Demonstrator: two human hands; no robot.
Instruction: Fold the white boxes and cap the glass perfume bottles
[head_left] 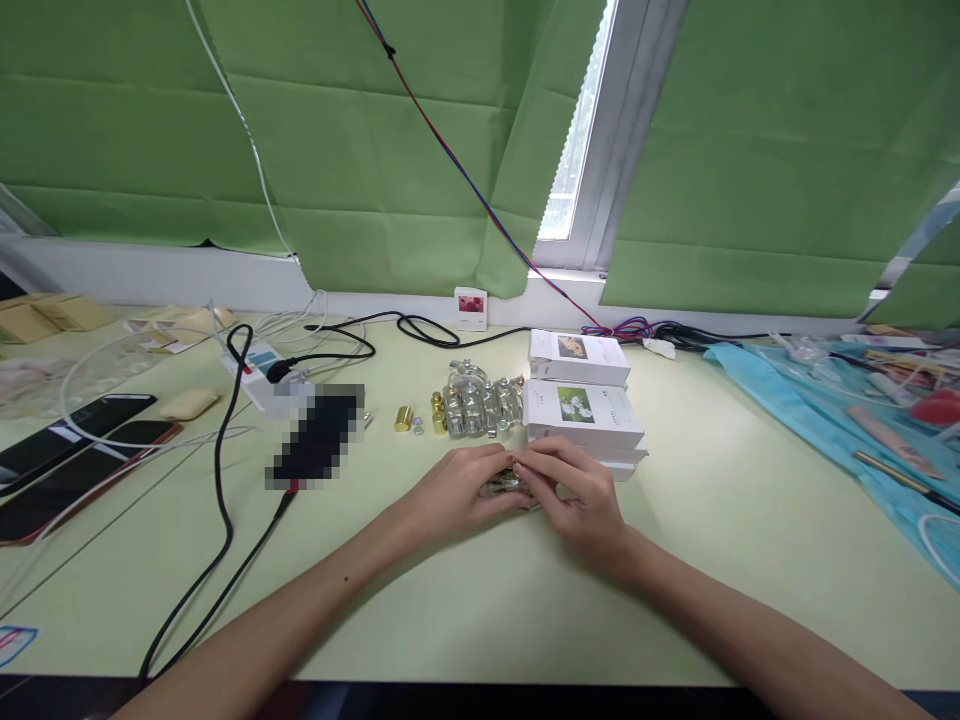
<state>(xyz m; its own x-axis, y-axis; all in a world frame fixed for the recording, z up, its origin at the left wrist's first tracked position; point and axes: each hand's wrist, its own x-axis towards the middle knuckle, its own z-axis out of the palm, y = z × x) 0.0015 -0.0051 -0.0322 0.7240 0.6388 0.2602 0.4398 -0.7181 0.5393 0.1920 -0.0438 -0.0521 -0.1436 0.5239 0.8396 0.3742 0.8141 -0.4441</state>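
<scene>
My left hand is closed around a small clear glass bottle that lies low over the table. The fingers of my right hand are pinched at the same bottle's upper end, and they hide most of it. Just beyond my hands stand several similar glass bottles, packed close together. To their left are gold caps and a small clear piece. White boxes with flower pictures are stacked right behind my right hand.
A phone-like dark device with a black cable lies on the left, near two phones and a power strip. Blue sheeting with tools covers the right side. A small white box stands by the window wall.
</scene>
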